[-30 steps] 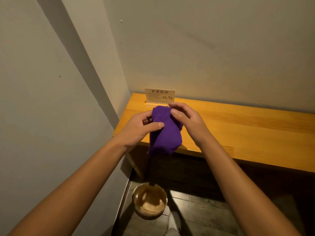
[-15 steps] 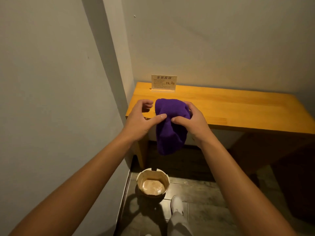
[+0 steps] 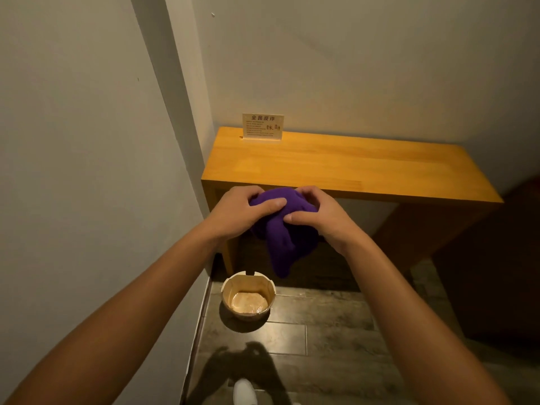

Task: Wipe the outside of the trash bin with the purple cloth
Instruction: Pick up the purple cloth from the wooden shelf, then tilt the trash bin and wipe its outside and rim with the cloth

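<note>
Between the left hand [image 3: 236,213] and right hand [image 3: 324,217] bunches a plain purple cloth [image 3: 282,238], beyond them an orange-yellow wood-grain bench [image 3: 350,168], below a pale tan trash bin [image 3: 248,299] on dark grey floor [image 3: 336,331].

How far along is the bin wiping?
Barely begun. Done: the purple cloth is picked up, gripped by the left hand and right hand. In hand: bunching it in the air. Left: all the wiping; the trash bin sits untouched on the floor below the wooden table.
</note>
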Available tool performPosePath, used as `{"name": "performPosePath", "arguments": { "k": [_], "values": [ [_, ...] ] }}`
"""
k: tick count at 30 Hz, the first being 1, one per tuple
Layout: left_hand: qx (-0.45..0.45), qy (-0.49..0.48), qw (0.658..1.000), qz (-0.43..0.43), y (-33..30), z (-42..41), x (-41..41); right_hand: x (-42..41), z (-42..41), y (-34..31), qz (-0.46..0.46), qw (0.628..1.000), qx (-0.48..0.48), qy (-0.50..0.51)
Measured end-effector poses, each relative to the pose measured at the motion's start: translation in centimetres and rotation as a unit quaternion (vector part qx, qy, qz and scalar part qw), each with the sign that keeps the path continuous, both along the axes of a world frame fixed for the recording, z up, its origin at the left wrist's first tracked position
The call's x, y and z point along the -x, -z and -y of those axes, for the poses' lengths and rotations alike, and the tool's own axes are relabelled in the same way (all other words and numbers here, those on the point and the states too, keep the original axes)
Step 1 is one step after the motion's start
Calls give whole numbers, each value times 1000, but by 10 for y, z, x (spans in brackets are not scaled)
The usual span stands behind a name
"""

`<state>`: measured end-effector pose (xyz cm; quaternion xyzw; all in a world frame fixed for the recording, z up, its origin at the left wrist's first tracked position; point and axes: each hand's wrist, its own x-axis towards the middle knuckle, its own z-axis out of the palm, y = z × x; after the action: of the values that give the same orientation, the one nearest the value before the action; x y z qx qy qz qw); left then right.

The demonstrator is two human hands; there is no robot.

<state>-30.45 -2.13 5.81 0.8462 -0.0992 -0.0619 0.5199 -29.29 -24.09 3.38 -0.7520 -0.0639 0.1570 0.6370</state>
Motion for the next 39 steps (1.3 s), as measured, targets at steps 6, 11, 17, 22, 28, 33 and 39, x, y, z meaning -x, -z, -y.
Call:
{"name": "performPosePath", "arguments": {
  "k": [6, 11, 17, 22, 28, 33, 39],
  "values": [
    [209, -98, 970, -75, 22, 37, 41, 39, 25, 42, -142, 971, -189, 43],
    [215, -119, 957, -156, 61, 54, 75, 66, 40, 69, -192, 959, -203, 53],
    [356, -45, 864, -353, 82, 40, 104, 87, 44, 75, -199, 976, -84, -22],
    [346, -73, 851, -388, 105, 30, 117, 99, 29, 77, -112, 984, 102, -92],
    [283, -154, 886, -334, 141, 4, 129, 110, 17, 115, -23, 971, 229, -59],
    [302, -122, 863, -385, 164, -5, 136, 132, 4, 153, -17, 969, 232, 82],
    [225, -122, 883, -394, 195, 17, 134, 159, -11, 190, -10, 928, 282, 242]
  ]
}}
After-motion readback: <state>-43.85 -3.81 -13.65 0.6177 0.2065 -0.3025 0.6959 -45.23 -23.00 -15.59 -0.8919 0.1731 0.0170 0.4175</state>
